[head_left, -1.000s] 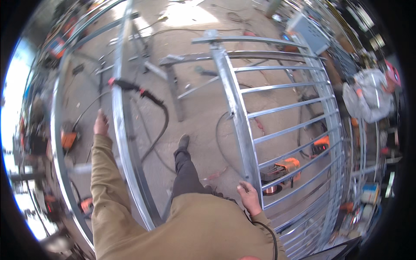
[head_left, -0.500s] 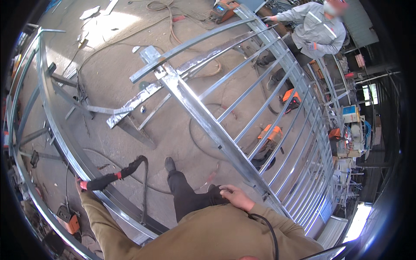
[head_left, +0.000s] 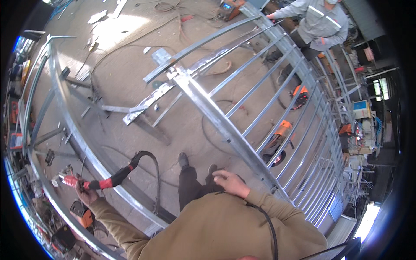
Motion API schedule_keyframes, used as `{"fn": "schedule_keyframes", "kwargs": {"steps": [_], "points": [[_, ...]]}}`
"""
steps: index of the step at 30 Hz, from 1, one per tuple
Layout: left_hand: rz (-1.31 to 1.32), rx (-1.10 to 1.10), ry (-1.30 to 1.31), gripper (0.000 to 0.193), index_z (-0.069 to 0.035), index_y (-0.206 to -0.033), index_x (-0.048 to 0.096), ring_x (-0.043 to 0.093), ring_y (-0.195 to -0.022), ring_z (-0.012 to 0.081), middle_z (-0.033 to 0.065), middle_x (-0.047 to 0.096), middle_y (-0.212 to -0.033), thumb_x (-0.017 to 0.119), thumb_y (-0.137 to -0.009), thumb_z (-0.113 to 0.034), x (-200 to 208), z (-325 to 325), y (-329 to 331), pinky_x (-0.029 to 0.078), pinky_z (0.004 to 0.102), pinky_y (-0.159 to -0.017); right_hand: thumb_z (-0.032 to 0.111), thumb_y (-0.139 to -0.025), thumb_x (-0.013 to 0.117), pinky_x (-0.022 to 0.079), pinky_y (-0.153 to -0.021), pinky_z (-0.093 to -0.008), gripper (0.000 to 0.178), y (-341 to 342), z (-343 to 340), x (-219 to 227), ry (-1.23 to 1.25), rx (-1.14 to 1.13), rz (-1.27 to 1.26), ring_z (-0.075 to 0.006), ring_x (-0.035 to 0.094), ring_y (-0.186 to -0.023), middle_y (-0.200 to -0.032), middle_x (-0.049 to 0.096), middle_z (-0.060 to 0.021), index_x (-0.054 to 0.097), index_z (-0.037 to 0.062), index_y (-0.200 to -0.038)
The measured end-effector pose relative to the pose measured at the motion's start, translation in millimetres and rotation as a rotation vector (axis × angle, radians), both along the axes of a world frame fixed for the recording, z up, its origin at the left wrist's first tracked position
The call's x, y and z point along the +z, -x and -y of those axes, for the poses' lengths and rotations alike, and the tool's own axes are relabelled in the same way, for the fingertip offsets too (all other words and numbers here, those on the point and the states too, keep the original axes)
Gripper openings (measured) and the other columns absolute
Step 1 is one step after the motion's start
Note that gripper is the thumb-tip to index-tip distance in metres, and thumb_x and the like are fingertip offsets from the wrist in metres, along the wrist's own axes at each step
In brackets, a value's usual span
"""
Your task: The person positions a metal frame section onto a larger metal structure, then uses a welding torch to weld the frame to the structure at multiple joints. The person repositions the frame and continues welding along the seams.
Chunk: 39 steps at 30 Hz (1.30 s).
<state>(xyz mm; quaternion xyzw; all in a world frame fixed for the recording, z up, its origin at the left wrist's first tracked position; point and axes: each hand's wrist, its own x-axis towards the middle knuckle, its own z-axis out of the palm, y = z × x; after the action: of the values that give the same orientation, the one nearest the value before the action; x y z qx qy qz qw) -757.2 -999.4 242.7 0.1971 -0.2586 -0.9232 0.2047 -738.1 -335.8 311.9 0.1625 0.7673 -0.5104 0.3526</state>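
My left hand (head_left: 86,193) is wrapped round a red power tool (head_left: 69,180), whose kind I cannot make out for sure. A black-wrapped cord (head_left: 122,174) trails from its rear end and hangs in a loop over the curved metal rail (head_left: 92,150). The tool's head is out beyond this rail, over the gap towards the outer rail (head_left: 56,196). My right hand (head_left: 233,183) hovers in front of my body with loosely bent fingers and nothing in them. It is nearest to the long edge beam (head_left: 236,146) of a barred metal frame.
Several bars of the frame (head_left: 268,108) stretch to my right. Orange-and-black machines (head_left: 282,130) sit on the floor beyond them. At the far right, a person in grey workwear (head_left: 323,24) stands at the frame's far beam. Cables (head_left: 171,8) lie across the floor, and an orange box (head_left: 84,216) stands at lower left.
My left hand has come up with the red tool, whose red body and head now show above the rail. The view has shifted a little left. My right hand stays near my body.
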Motion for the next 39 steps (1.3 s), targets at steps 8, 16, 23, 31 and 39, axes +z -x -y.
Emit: {"fn": "schedule_keyframes", "kwargs": {"steps": [8, 16, 23, 31, 39], "points": [[-0.214, -0.227, 0.006, 0.051, -0.002, -0.138, 0.044, 0.059, -0.085, 0.0173, 0.0075, 0.058, -0.105, 0.065, -0.092, -0.001, 138.0, -248.2, 37.3, 0.053, 0.0325, -0.08, 0.025, -0.102, 0.067, 0.051, -0.104, -0.0352, 0.05, 73.2, 25.2, 82.0, 0.439, 0.004, -0.195, -0.021, 0.064, -0.12, -0.132, 0.066, -0.0151, 0.055, -0.0005, -0.143], [0.316, -0.885, 0.407, 0.055, -0.004, -0.129, 0.049, 0.066, -0.08, 0.0154, 0.0082, 0.067, -0.095, 0.077, -0.082, -0.006, 168.9, -492.7, 57.7, 0.053, 0.0281, -0.068, 0.036, -0.1, 0.069, 0.047, -0.107, -0.0402, 0.068, 139.2, -3.8, 148.0, 0.506, 0.164, -0.706, -0.0273, 0.06, -0.126, -0.141, 0.058, -0.0185, 0.045, 0.0011, -0.153], [0.04, -1.442, 0.453, 0.066, -0.007, -0.142, 0.038, 0.062, -0.099, 0.0124, 0.0042, 0.061, -0.111, 0.079, -0.091, -0.01, 139.9, -661.2, 68.7, 0.055, 0.0307, -0.081, 0.032, -0.107, 0.058, 0.054, -0.082, -0.0393, 0.041, 166.8, -144.1, 144.2, 0.22, -0.116, -0.788, -0.0284, 0.067, -0.092, -0.106, 0.068, -0.0152, 0.06, -0.0019, -0.13], [0.07, -1.669, 0.337, 0.059, -0.007, -0.139, 0.033, 0.066, -0.092, 0.0145, 0.0095, 0.065, -0.111, 0.072, -0.1, -0.028, 114.0, -750.2, 83.7, 0.057, 0.0317, -0.077, 0.042, -0.107, 0.059, 0.053, -0.06, -0.0267, 0.046, 194.8, -226.8, 104.0, 0.379, -0.292, -0.221, -0.0092, 0.062, -0.068, -0.092, 0.067, -0.0052, 0.061, 0.001, -0.126], [-0.142, -1.546, 1.13, 0.04, -0.002, -0.131, 0.062, 0.067, -0.086, 0.0133, 0.0078, 0.071, -0.103, 0.062, -0.106, -0.033, 49.0, -690.9, 115.4, 0.056, 0.0338, -0.081, 0.046, -0.104, 0.062, 0.055, -0.063, -0.0279, 0.054, 228.4, -226.8, 20.1, 0.367, -0.116, 0.004, -0.012, 0.065, -0.069, -0.097, 0.07, -0.0055, 0.061, -0.0017, -0.13]]}}
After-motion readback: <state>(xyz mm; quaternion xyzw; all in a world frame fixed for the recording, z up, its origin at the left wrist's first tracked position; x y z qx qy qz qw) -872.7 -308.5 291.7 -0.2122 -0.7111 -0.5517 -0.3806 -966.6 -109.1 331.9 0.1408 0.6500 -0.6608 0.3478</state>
